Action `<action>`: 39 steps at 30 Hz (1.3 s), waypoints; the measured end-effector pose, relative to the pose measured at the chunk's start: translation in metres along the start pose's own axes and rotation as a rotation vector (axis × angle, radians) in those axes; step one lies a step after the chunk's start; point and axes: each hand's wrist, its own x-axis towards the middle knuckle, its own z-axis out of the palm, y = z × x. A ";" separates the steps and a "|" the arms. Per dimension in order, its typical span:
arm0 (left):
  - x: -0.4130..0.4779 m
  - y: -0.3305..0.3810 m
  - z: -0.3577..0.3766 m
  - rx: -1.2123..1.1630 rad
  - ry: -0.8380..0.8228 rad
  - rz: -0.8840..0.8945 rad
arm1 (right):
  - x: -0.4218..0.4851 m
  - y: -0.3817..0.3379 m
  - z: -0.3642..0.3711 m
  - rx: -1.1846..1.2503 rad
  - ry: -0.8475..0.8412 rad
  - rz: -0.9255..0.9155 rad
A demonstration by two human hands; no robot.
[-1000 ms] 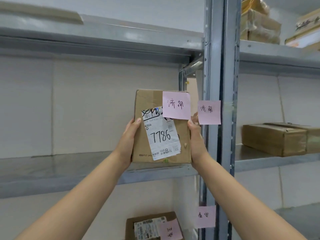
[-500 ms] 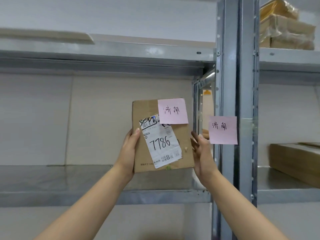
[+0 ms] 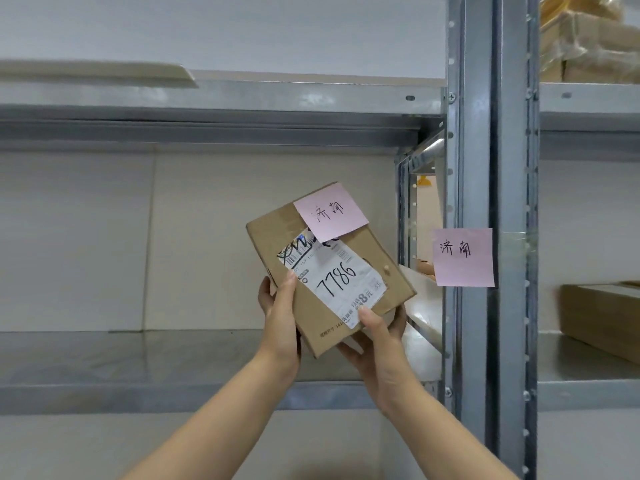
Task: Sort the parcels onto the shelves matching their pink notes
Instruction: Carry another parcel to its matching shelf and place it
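A brown cardboard parcel point(image 3: 377, 258) is held up, tilted to the left, above the steel shelf point(image 3: 138, 358). It carries a white label reading 7786 and a pink note point(image 3: 330, 213) on its top right corner. My left hand point(image 3: 278, 310) grips its lower left edge, thumb on the front. My right hand point(image 3: 377, 336) holds the bottom right corner from below. A second pink note point(image 3: 464, 257) with the same handwriting is stuck on the grey upright post point(image 3: 474, 133) to the right.
Another shelf point(image 3: 242, 98) runs above. In the right-hand bay a flat brown box point(image 3: 602, 317) lies on the same level, and wrapped cartons point(image 3: 588, 39) stand on the top level. The wall behind the shelf is pale.
The parcel has tipped from upright to a left-leaning tilt. My right hand has shifted from its right side to under the bottom right corner. The view has moved closer.
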 end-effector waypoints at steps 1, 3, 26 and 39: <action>0.001 0.002 -0.003 0.008 0.033 0.019 | 0.001 -0.003 -0.002 -0.026 0.004 0.000; 0.005 0.014 -0.010 0.071 0.174 0.071 | 0.005 -0.011 -0.007 -0.098 0.017 0.023; 0.019 0.040 -0.047 0.297 -0.127 -0.126 | 0.044 -0.056 -0.012 -0.227 0.151 0.289; 0.018 0.018 -0.042 0.200 -0.103 -0.229 | 0.048 -0.040 -0.021 -0.370 0.238 0.334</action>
